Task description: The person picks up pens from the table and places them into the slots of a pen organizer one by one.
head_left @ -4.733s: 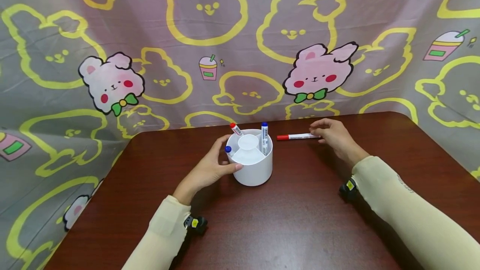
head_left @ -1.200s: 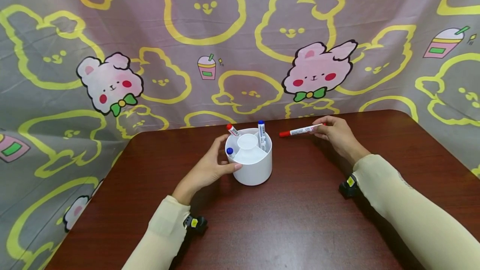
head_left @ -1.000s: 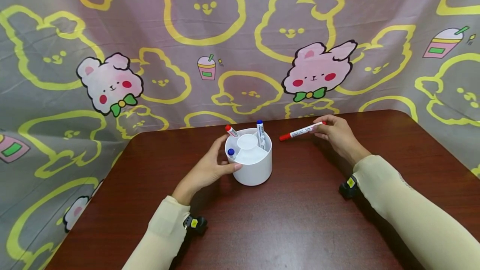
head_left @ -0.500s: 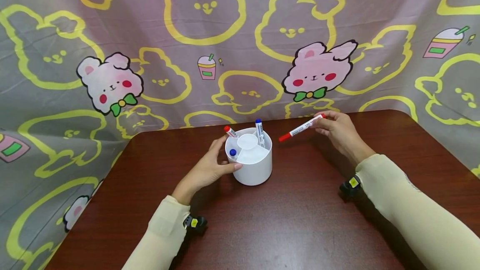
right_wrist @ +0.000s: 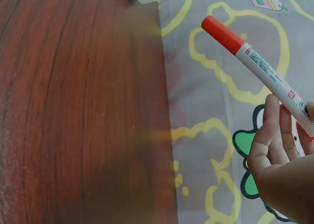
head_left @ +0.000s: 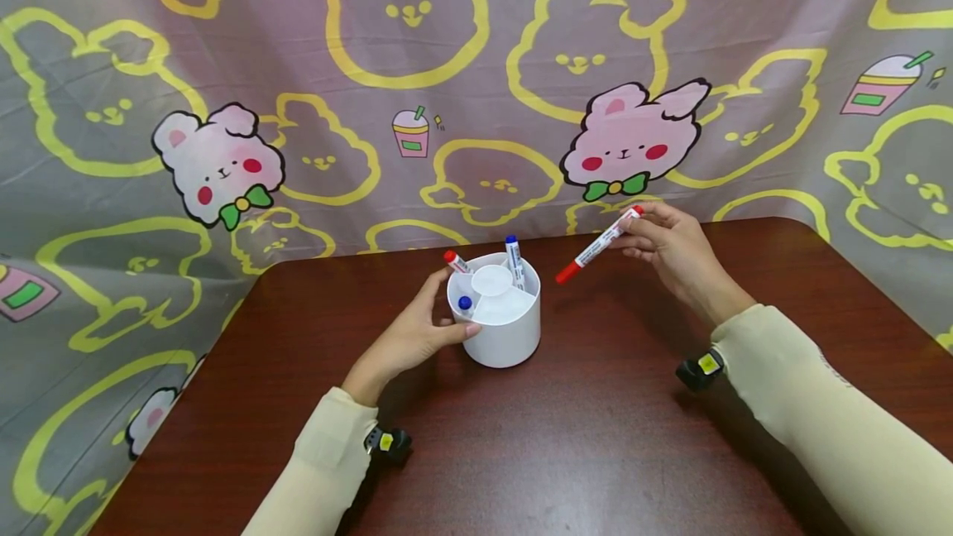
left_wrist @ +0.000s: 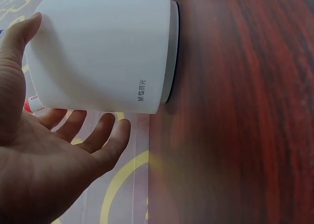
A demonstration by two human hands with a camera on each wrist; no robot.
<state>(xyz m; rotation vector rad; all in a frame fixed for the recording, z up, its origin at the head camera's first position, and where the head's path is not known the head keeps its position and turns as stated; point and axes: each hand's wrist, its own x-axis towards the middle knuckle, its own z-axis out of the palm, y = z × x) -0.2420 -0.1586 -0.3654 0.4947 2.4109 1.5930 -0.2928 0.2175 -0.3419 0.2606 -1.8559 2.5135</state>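
My left hand (head_left: 408,344) holds a round white pen holder (head_left: 503,344) on the table, thumb at its front rim and fingers round its left side. In the left wrist view the thumb lies against the wall of the holder (left_wrist: 105,52), with the fingers along its edge. The divided holder contains a red-capped marker (head_left: 457,261) at the back left, a blue-capped marker (head_left: 514,259) at the back right and another blue-capped marker (head_left: 465,303) at the left. To the right, my right hand (head_left: 673,255) pinches a white marker with a red cap (head_left: 596,248), tilted cap-down above the table.
The dark wooden table (head_left: 566,437) reaches back to a hanging cloth (head_left: 476,106) printed with cartoon bears. A small black camera sits at my left wrist (head_left: 390,445) and another camera at my right wrist (head_left: 700,370).
The red marker, lying on the table at first, has been lifted and tilted steeper, its rear end rising. The markers in the holder have shifted round, the back ones leftward. My left hand stays.
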